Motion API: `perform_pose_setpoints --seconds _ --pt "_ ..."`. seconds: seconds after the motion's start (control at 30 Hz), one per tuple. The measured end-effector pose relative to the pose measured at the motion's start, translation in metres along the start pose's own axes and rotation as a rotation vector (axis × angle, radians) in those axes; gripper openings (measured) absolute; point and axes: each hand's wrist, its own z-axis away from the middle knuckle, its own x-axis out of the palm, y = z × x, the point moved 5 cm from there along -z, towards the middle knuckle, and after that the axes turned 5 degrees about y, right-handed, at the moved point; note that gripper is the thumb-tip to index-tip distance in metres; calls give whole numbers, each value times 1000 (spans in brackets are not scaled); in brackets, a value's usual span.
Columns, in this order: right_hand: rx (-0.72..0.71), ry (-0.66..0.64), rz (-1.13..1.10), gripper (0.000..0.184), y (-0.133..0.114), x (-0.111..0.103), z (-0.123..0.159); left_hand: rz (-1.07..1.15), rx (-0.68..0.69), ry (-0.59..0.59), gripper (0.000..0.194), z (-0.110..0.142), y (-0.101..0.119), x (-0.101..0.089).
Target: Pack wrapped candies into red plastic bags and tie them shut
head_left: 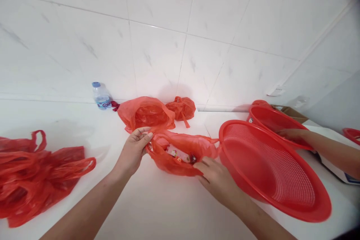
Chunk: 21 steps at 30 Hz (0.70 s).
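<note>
Fingers (pixel 146 140) hold open a red bag (pixel 168 163) containing a pink packet (pixel 178 154).

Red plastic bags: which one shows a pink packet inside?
The bag between the left hand and right hand: its open mouth shows the pink packet. None shows in the wide bag or small bag behind, or the heap at far left.

Left hand (pixel 137 148), mid-frame, pinches thumb to fingers; right hand (pixel 215 176), right of it, curls its fingers, forearms slanting from the bottom.
</note>
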Motion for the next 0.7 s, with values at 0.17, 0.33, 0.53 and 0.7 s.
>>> perform_pose_setpoints --seconds 0.17,0.33,0.53,0.7 --pt "-29 -32 0 13 -9 16 15 16 -61 -11 32 9 -18 -9" --pt "-60 30 -88 10 -20 6 19 -9 -57 24 33 13 -13 -26" --pt "5 161 -88 17 -6 -6 49 -92 -65 113 39 20 -3 -58" --pt "274 176 95 36 39 -2 95 -242 -135 136 38 39 -15 -82"
